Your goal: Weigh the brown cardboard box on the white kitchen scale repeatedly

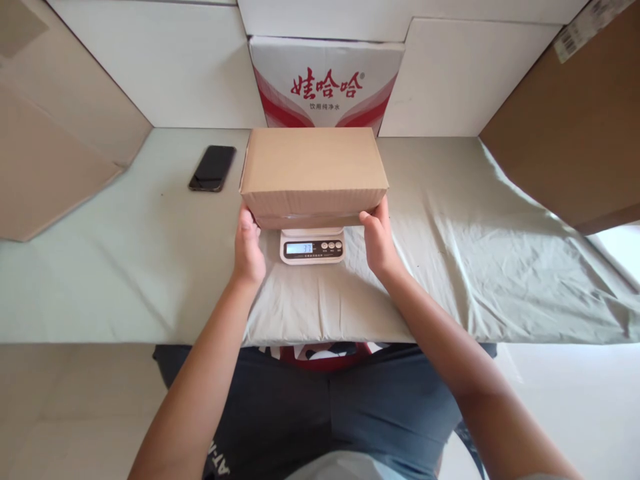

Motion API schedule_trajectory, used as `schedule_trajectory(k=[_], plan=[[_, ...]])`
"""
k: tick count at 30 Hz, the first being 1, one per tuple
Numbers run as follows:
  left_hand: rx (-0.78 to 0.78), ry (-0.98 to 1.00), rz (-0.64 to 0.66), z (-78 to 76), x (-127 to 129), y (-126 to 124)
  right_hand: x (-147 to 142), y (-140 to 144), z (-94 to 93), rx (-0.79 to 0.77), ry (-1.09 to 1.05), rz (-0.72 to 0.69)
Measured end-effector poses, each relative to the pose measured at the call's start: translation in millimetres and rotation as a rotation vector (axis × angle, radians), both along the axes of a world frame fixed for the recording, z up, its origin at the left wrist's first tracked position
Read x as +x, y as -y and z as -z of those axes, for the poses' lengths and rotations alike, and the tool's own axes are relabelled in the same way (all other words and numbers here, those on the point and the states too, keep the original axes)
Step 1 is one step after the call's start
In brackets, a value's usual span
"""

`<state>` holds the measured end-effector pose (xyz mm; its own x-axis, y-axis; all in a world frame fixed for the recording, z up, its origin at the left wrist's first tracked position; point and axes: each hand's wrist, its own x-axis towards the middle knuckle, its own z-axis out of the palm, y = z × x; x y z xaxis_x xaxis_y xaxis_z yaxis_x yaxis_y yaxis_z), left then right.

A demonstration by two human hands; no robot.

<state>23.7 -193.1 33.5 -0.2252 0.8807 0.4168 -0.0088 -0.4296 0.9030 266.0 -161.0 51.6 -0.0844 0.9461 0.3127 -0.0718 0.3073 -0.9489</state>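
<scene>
A closed brown cardboard box (315, 160) is held between my two hands, right over a small white digital scale (313, 257). My left hand (249, 247) grips its lower left corner, thumb on the near side. At the lower right corner, my right hand (379, 237) grips it the same way, with the other fingers hidden behind and beneath. Lit digits, apparently 33 or 37, show on the scale's display, beside several round buttons. The box hides the weighing plate, so I cannot tell whether its underside touches it.
A black smartphone (213, 168) lies left of the box on the pale green tablecloth (165, 267). Behind stands a white and red carton (327, 83) against white panels. Large cardboard sheets or boxes flank the table at left (65, 133) and right (570, 127).
</scene>
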Motion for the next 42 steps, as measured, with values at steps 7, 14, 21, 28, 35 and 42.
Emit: schedule_trajectory(k=[7,14,21,28,35,42], plan=[[0.016,0.007,0.007,-0.9,0,-1,-1,1,-1.5,0.014,-0.002,-0.003],[0.037,0.079,-0.054,7.9,-8,-6,8,-2,1.2,-0.004,-0.043,0.11],[0.073,0.121,-0.066,19.7,-21,-22,12,-5,2.5,0.03,-0.094,0.146],[0.009,0.157,-0.103,32.6,-30,-36,17,-17,12.1,-0.024,-0.089,0.189],[-0.033,0.241,-0.132,20.5,-20,-32,19,-34,28.3,-0.105,-0.19,0.216],[-0.023,0.161,-0.145,24.2,-24,-35,19,-41,30.6,-0.155,-0.237,0.226]])
